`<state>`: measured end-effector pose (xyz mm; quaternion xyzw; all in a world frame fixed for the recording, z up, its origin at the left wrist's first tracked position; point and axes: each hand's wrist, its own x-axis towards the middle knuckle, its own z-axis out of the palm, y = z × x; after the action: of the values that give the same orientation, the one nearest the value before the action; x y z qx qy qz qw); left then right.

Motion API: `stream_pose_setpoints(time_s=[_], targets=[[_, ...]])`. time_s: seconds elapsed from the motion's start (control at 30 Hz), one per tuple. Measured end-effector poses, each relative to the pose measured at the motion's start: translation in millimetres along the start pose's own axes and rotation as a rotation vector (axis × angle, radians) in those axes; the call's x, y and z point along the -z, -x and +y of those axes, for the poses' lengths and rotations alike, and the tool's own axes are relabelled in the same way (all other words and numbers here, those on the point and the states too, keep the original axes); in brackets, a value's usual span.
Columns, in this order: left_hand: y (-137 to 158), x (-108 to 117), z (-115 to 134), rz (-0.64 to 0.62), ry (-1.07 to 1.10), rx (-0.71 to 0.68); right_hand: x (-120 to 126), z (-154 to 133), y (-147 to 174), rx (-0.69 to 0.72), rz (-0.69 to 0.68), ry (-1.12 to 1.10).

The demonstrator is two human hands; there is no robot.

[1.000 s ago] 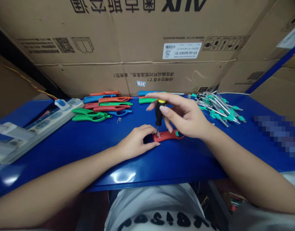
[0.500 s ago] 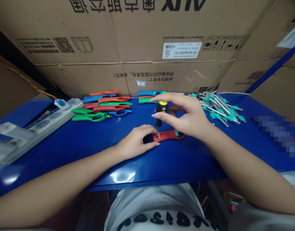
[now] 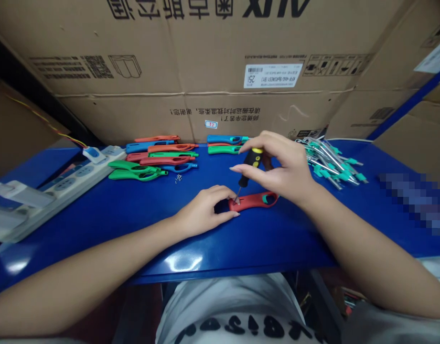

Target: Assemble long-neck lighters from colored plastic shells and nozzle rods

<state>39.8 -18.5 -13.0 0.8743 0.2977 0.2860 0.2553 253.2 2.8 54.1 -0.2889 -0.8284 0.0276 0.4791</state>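
Note:
My left hand [image 3: 205, 212] rests on the table, thumb and fingers closed round the left end of a red lighter casing [image 3: 253, 201]. The casing lies flat, with a teal piece showing in the loop at its right end. In my right hand [image 3: 284, 167] is a screwdriver [image 3: 251, 165] with a black and yellow handle, gripped between thumb and fingers. It leans to the right, and its tip meets the casing's left end beside my left fingers. Whether a screw sits under the tip is too small to tell.
Several coloured lighter casings [image 3: 169, 159] lie at the back left, near a small heap of screws [image 3: 178, 177]. Other casings [image 3: 223, 149] lie behind my right hand. Metal lighter tubes with teal parts [image 3: 330, 162] are piled at right. A power strip [image 3: 72, 184] stands left; a cardboard box [image 3: 151, 76] walls the back.
The screwdriver's handle has tilted to the right and my right hand has shifted slightly right with it. My left hand still holds the red casing in place.

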Motion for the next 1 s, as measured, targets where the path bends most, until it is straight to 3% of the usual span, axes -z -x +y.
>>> stream_pose_setpoints(time_s=[0.1, 0.27, 0.33, 0.47, 0.53, 0.63, 0.7, 0.87, 0.93, 1.0], targets=[[-0.4, -0.1, -0.3, 0.004, 0.007, -0.007, -1.9, -3.7, 2.6, 0.043, -0.033, 0.097], [-0.8, 0.0, -0.9, -0.002, 0.016, -0.017, -8.2, -9.6, 3.4, -0.104, -0.148, -0.209], [-0.2, -0.5, -1.8, 0.002, 0.014, -0.02, -9.3, -7.2, 3.9, -0.108, -0.118, -0.211], [0.7, -1.3, -3.1, 0.009, 0.006, -0.019, -8.1, -3.7, 5.2, -0.002, 0.012, 0.007], [0.5, -1.2, -2.8, 0.006, 0.007, -0.013, -7.4, -5.9, 4.8, -0.001, -0.058, -0.018], [0.0, -0.6, -2.0, -0.003, 0.018, -0.006, -7.5, -10.9, 3.8, -0.109, -0.255, -0.263], [0.0, -0.5, -2.1, -0.01, 0.023, -0.004, -7.9, -11.8, 3.8, -0.148, -0.305, -0.348], [0.5, -1.1, -2.9, 0.001, 0.006, -0.01, -6.9, -10.0, 6.5, -0.021, -0.095, 0.023], [0.3, -0.9, -2.4, -0.001, 0.004, -0.008, -6.9, -12.4, 6.2, -0.009, -0.08, 0.015], [-0.1, -0.5, -1.6, -0.005, 0.009, -0.011, -8.0, -16.0, 4.6, -0.06, -0.121, -0.134]])
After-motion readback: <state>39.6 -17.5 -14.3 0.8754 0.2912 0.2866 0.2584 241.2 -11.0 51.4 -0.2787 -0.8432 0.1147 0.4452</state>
